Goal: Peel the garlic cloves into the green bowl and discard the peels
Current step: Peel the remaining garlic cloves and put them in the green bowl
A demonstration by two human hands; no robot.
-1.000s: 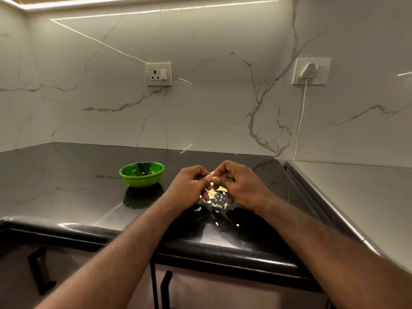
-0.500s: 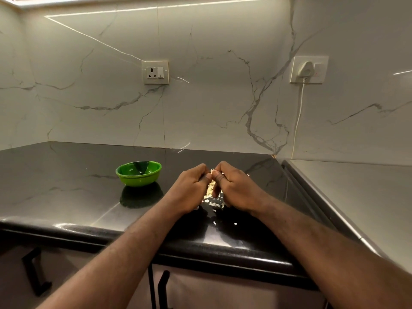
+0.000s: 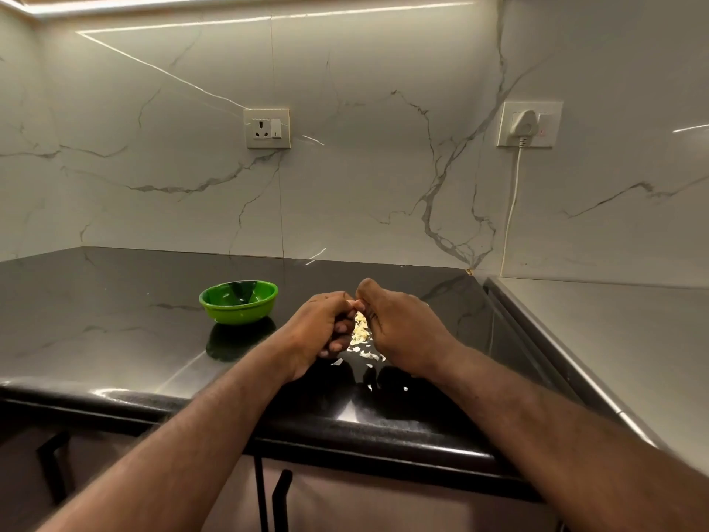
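The black table [image 3: 115, 301] ends at a rounded near edge under both forearms, meets the marble wall at the far side, and stops on the right against a raised grey surface [image 3: 614, 339]. Its widest bare stretch lies left of and beyond the one green bowl [image 3: 238, 312]. Two hands work just right of that bowl. The left grip [image 3: 326, 324] and right grip [image 3: 399, 328] are both curled narrow, and their fingertips meet on one garlic clove [image 3: 351, 302], of which only a pale sliver shows. It sits at the top of the two grips, above the table. Directly below, in the gap between the hands, lies one loose heap of peels [image 3: 360, 334], with a few stray flakes nearer. On the wall are two sockets: one bare [image 3: 267, 128], one with a plug [image 3: 524, 124].
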